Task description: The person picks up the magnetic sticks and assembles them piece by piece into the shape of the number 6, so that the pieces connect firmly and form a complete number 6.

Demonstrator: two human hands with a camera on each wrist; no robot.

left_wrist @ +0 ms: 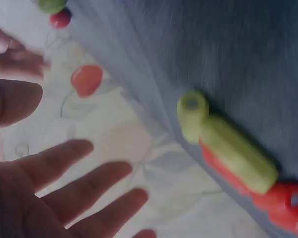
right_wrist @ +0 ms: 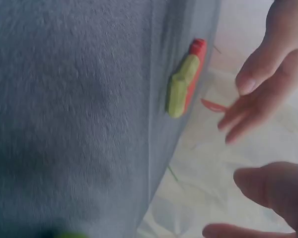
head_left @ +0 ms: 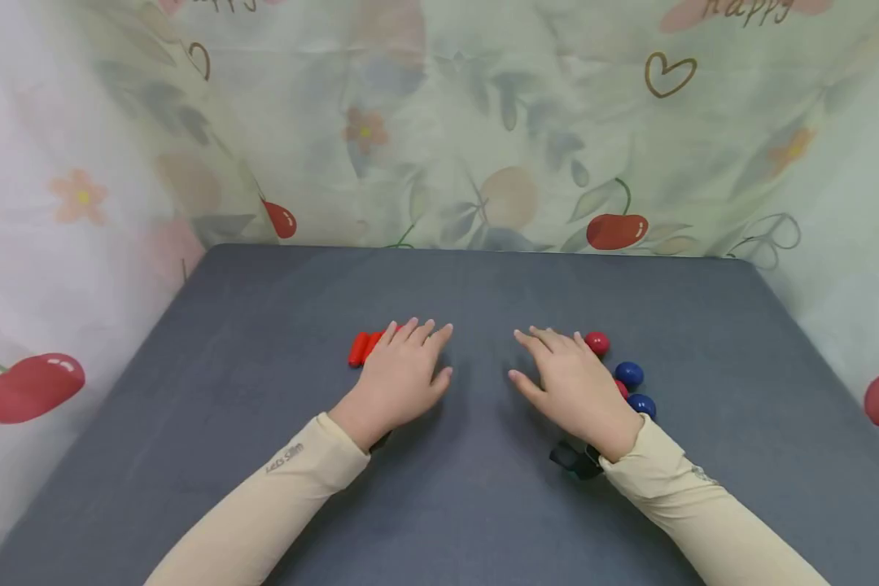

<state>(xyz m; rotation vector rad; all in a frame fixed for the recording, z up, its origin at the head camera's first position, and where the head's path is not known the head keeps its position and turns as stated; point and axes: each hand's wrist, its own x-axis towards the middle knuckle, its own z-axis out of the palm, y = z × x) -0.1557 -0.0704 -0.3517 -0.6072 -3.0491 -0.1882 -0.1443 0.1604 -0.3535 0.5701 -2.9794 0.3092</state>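
My left hand (head_left: 403, 370) hovers over the table with its fingers spread, beside a few short red cylinders (head_left: 359, 350) that it partly covers. The left wrist view shows yellow-green pieces next to the red ones: a ribbed cylinder (left_wrist: 238, 153) and a piece with a round hole (left_wrist: 192, 111). Across from it, my right hand (head_left: 575, 387) is also spread and holds nothing. At its outer side lie a red ball (head_left: 596, 343), a blue ball (head_left: 629, 374), another red ball (head_left: 622, 390) half hidden by the hand, and a second blue ball (head_left: 641, 405).
A dark grey table (head_left: 476, 521) lies under both hands, its far edge against a printed curtain (head_left: 439, 122) with flowers and cherries. A green ball (left_wrist: 52, 4) shows next to a red one at the left wrist view's top corner. Black straps (head_left: 577, 460) hang below the right wrist.
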